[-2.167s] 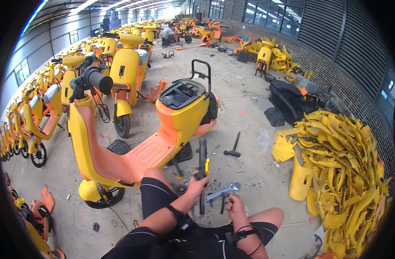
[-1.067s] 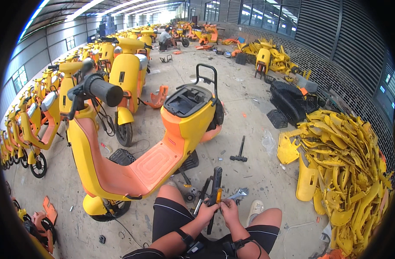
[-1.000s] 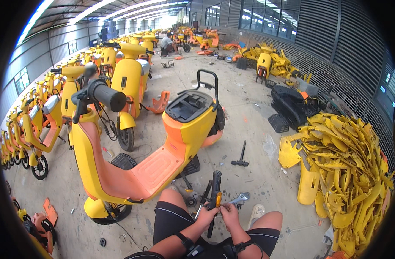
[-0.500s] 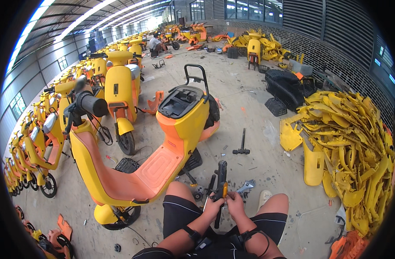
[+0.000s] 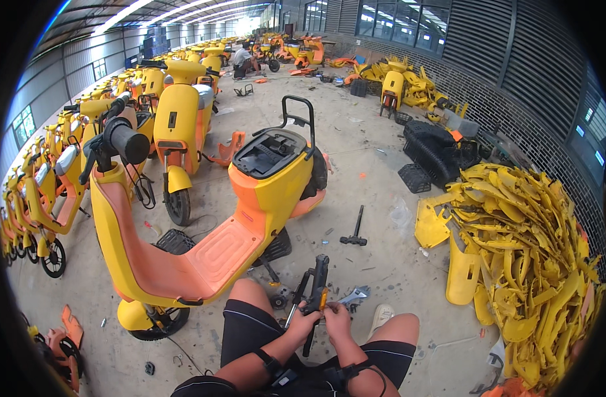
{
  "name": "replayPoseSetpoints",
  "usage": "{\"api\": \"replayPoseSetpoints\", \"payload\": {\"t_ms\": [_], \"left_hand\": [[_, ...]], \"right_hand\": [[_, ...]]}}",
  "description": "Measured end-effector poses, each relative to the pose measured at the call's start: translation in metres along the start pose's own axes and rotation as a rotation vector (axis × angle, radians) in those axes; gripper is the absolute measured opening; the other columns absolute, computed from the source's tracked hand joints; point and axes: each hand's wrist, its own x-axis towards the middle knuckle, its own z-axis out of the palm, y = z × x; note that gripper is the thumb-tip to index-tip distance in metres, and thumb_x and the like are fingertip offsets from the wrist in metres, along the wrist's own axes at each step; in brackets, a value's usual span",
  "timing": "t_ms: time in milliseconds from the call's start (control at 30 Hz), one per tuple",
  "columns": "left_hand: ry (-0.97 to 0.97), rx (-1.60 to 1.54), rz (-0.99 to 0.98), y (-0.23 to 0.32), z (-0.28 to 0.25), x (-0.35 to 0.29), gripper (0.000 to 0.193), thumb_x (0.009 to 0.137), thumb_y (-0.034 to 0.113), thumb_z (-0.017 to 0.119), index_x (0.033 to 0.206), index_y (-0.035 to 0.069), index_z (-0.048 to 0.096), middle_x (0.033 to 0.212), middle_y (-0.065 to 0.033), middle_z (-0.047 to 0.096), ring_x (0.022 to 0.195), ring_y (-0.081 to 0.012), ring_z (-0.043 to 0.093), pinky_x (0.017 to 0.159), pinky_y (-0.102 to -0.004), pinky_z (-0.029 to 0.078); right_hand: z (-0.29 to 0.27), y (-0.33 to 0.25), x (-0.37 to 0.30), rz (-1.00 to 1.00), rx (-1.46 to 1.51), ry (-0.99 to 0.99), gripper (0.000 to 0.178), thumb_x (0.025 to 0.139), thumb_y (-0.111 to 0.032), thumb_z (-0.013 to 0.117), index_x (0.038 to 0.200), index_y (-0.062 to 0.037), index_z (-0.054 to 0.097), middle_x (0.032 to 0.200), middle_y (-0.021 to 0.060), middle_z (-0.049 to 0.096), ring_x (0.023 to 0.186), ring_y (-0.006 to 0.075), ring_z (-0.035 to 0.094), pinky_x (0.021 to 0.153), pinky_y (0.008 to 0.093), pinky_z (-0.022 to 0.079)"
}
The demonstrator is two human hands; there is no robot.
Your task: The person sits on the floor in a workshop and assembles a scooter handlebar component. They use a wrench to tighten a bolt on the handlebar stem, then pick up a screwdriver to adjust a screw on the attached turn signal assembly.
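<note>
A black tubular scooter part [image 5: 321, 274] with a small orange-yellow piece [image 5: 324, 296] stands between my knees, slanting away from me. Around its middle my left hand [image 5: 303, 325] is closed. My right hand [image 5: 338, 320] is pinched at its right side, beside the orange-yellow piece; what lies between those fingertips is hidden. On the floor just beyond my right hand lies a silver adjustable wrench [image 5: 357, 294]. A yellow and orange scooter [image 5: 203, 264] without a seat stands at my left.
A black T-shaped part [image 5: 356, 233] lies ahead on the floor. Heaped yellow panels [image 5: 521, 245] rise at right, with black crates [image 5: 415, 178] behind. Parked scooters [image 5: 180, 112] line the left side. Farther off a person [image 5: 242, 58] sits low by the scooters.
The view has shifted, so the near scooter, my hands and the black part appear farther left and slightly lower. My grip looks the same.
</note>
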Motion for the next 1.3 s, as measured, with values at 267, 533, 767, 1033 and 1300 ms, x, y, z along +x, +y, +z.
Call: {"api": "replayPoseSetpoints", "payload": {"t_ms": [267,533,767,1033,1300], "left_hand": [[-0.002,0.013,0.032,-0.006,-0.004,0.005,0.030,0.081,0.000,0.069,0.108,0.004,0.058,0.096,-0.0035,0.065,0.087,-0.0127,0.061,0.078,-0.0278,0.048],[-0.015,-0.019,-0.013,-0.004,-0.009,0.003,0.034,0.084,-0.003,0.065,0.115,0.004,0.055,0.101,-0.0051,0.064,0.093,-0.0160,0.062,0.086,-0.0306,0.050],[-0.011,-0.017,-0.020,0.004,-0.006,-0.001,0.033,0.084,-0.002,0.064,0.114,0.005,0.055,0.099,-0.0038,0.062,0.089,-0.0143,0.060,0.081,-0.0298,0.049],[-0.012,-0.060,-0.009,0.001,-0.005,0.010,0.033,0.083,-0.002,0.065,0.114,0.006,0.055,0.101,-0.0046,0.063,0.093,-0.0150,0.061,0.085,-0.0301,0.049],[0.009,-0.003,0.008,-0.008,-0.018,0.023,0.032,0.083,-0.003,0.065,0.112,0.006,0.055,0.098,-0.0043,0.064,0.091,-0.0146,0.062,0.084,-0.0295,0.050]], "right_hand": [[-0.003,0.026,0.017,0.009,0.108,-0.044,0.021,0.092,-0.005,0.062,0.110,0.0066,0.063,0.098,0.0104,0.068,0.089,0.0160,0.064,0.078,0.0275,0.050],[-0.004,0.028,0.017,0.006,0.138,-0.066,0.020,0.092,-0.008,0.067,0.107,0.0042,0.064,0.097,0.0092,0.069,0.089,0.0158,0.065,0.080,0.0290,0.051],[-0.005,0.015,0.021,0.055,0.086,-0.077,0.022,0.093,-0.010,0.066,0.110,0.0033,0.064,0.089,0.0055,0.066,0.070,0.0091,0.055,0.059,0.0237,0.042],[-0.006,0.017,0.024,0.052,0.093,-0.129,0.022,0.092,-0.008,0.065,0.110,0.0052,0.065,0.095,0.0088,0.069,0.088,0.0159,0.065,0.079,0.0277,0.050],[0.000,0.006,0.024,0.053,-0.045,-0.091,0.024,0.091,-0.009,0.066,0.109,0.0073,0.067,0.098,0.0121,0.071,0.088,0.0181,0.067,0.079,0.0303,0.052]]}}
